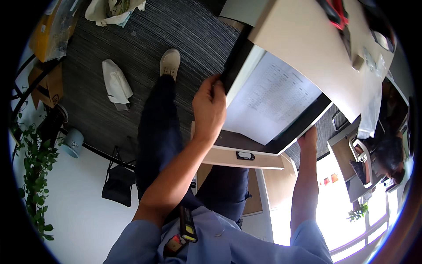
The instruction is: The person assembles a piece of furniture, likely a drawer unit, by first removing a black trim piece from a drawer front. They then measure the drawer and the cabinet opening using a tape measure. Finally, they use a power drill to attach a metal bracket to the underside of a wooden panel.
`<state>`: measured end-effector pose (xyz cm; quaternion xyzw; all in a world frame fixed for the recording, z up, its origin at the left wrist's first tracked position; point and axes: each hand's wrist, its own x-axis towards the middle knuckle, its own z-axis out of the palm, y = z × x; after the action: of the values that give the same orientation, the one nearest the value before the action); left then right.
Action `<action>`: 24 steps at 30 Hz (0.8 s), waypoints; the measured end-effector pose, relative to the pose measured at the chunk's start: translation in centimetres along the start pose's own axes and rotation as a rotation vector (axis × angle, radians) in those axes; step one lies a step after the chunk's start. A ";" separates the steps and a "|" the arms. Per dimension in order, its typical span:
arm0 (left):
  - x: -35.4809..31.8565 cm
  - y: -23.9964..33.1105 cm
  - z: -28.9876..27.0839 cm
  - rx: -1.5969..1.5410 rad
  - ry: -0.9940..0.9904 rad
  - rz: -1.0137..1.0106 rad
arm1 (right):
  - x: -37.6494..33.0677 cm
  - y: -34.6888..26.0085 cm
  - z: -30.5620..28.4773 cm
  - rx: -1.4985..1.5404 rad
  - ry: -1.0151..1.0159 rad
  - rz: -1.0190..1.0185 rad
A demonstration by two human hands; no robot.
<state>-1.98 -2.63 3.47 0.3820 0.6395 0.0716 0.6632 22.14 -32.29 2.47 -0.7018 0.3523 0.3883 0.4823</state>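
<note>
A pulled-out drawer with light rims and a dark base lies open before me. Inside it rest printed white paper sheets, one covered by a faint table. My left hand is closed round the drawer's left side, fingers curled over the dark edge. At the drawer's near right corner is my right hand; its fingers are mostly hidden by the drawer side, so their grip cannot be made out. Below the drawer's near rim runs a wooden front panel with an oval black-and-white handle.
The desk top overhangs the drawer's far part. On it lie red-handled scissors or pliers and clear plastic. A white bag is on the dark floor, with a cardboard box at the left. Another person is far right.
</note>
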 end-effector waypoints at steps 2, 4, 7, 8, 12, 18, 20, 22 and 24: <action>0.1 -0.1 -0.4 0.003 -0.029 -0.030 | 0.7 0.4 -0.8 0.000 -0.044 -0.017; 0.2 -0.5 -0.9 -0.040 -0.066 -0.059 | 0.7 0.5 -2.0 -0.007 -0.083 -0.033; -0.1 -1.2 -1.1 -0.117 -0.097 -0.086 | 0.1 0.8 0.1 -0.020 0.037 -0.074; -0.1 -1.4 -1.0 -0.140 -0.086 -0.070 | 0.3 0.8 0.2 -0.020 -0.004 -0.080; -0.3 -2.9 -0.7 -0.074 -0.028 0.137 | -0.2 0.9 0.2 -0.049 0.037 -0.094; 0.2 -3.5 -1.0 -0.017 -0.030 0.233 | -0.5 1.0 1.0 -0.079 0.020 -0.064; 0.2 -3.1 -1.4 0.018 -0.069 0.160 | -0.1 1.1 0.5 -0.067 0.026 -0.075; 0.4 -2.3 -1.7 0.010 -0.097 0.094 | 0.1 1.0 0.0 -0.061 0.020 -0.086; 0.7 -1.6 -1.7 -0.037 -0.112 0.037 | 0.1 1.1 0.1 -0.059 -0.001 -0.092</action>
<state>-4.06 -2.58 2.13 0.3850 0.5930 0.0740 0.7033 21.24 -32.52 1.89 -0.7312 0.3078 0.3760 0.4789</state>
